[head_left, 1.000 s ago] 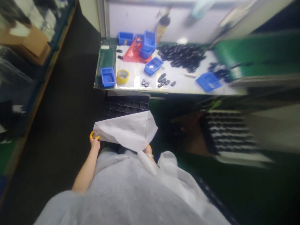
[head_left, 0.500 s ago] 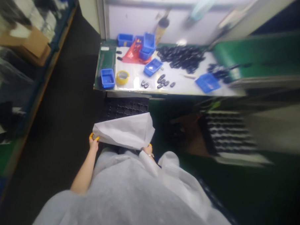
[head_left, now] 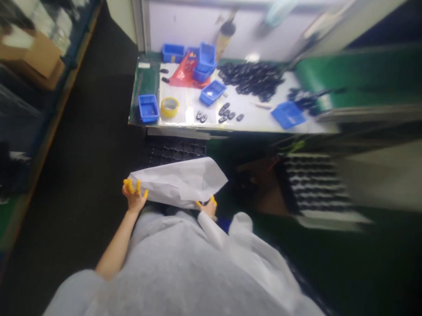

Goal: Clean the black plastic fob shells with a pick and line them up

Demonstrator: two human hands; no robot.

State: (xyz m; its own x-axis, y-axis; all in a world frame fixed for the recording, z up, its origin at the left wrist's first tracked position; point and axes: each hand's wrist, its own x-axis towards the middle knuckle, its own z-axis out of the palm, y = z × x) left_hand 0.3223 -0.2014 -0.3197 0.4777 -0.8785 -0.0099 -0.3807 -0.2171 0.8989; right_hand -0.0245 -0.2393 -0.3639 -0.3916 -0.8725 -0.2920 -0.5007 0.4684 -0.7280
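A white sheet (head_left: 175, 177), creased and folded over at its right side, lies in front of my body and partly covers a black compartment tray (head_left: 172, 150). My left hand (head_left: 135, 196), with yellow finger covers, is at the sheet's left corner, its fingers spread over the edge. At the near right edge, my right hand (head_left: 209, 207) has its thumb on the sheet and its covered fingers bent beside it, closed on the edge. What lies under the sheet is hidden.
On the bench ahead are blue bins (head_left: 148, 108), yellow tape (head_left: 169, 107), a red bag (head_left: 186, 73) and a pile of black parts (head_left: 256, 78). A filled tray (head_left: 315, 183) stands lower right. Shelving with a cardboard box (head_left: 34, 52) runs along the left.
My left hand has gone from a pinch at the sheet's corner to spread fingers. The sheet's right corner has swung out to the right, and my right thumb now shows.
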